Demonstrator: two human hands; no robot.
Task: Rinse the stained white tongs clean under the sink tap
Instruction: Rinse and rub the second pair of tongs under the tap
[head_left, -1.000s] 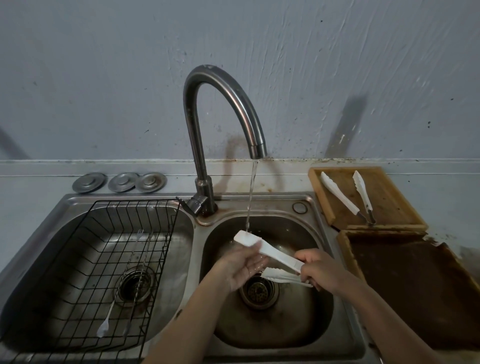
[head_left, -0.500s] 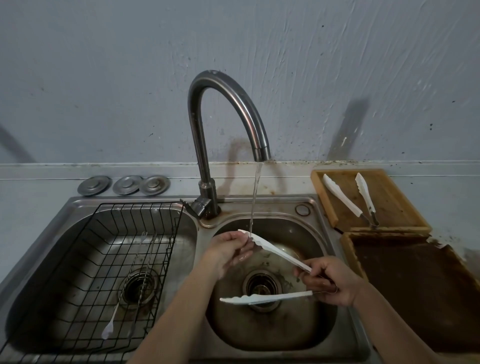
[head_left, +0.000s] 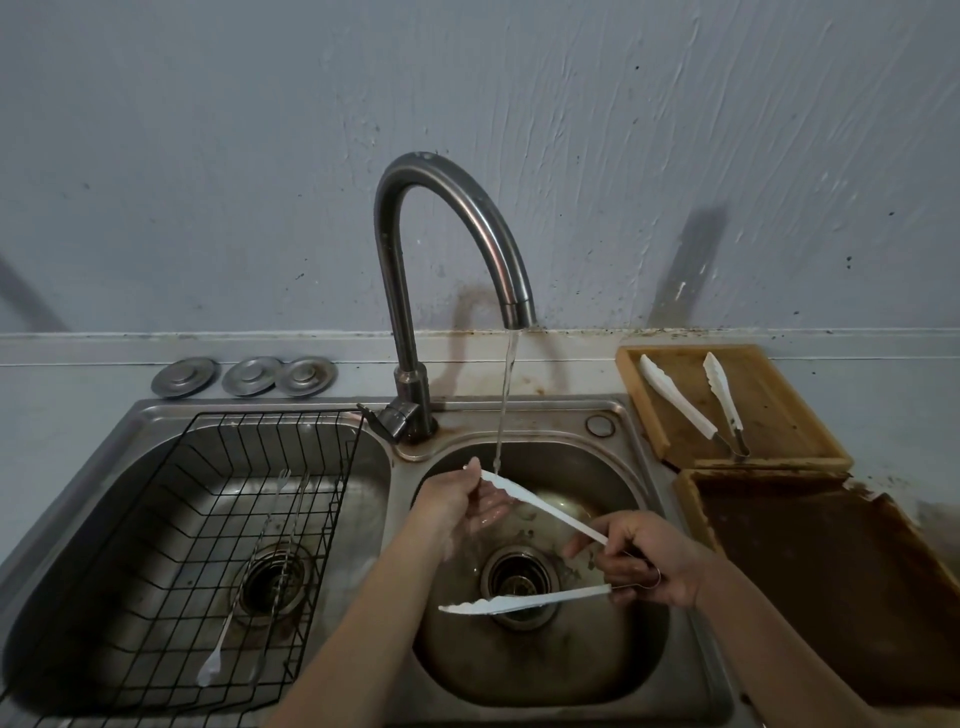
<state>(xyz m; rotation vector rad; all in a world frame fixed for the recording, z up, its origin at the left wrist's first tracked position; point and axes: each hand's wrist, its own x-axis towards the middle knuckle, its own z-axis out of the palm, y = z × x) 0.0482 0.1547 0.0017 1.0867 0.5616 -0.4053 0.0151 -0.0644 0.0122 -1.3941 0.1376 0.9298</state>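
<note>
White tongs (head_left: 545, 512) are spread wide open over the right sink basin (head_left: 639, 499). My right hand (head_left: 644, 556) grips their hinge end. My left hand (head_left: 457, 501) pinches the tip of the upper arm, which sits right under the water stream (head_left: 506, 400) falling from the curved tap (head_left: 441, 234). The lower arm points left above the drain (head_left: 517, 574).
A black wire rack (head_left: 171, 525) with thin utensils fills the left basin. Three metal drain lids (head_left: 244, 375) lie behind it. On the right, a wooden tray (head_left: 779, 395) holds a second pair of white tongs (head_left: 680, 402); a stained brown tray (head_left: 810, 571) lies in front.
The tongs went from nearly closed to spread wide apart. My left hand shifted up to the upper arm's tip and my right hand dropped back to the hinge.
</note>
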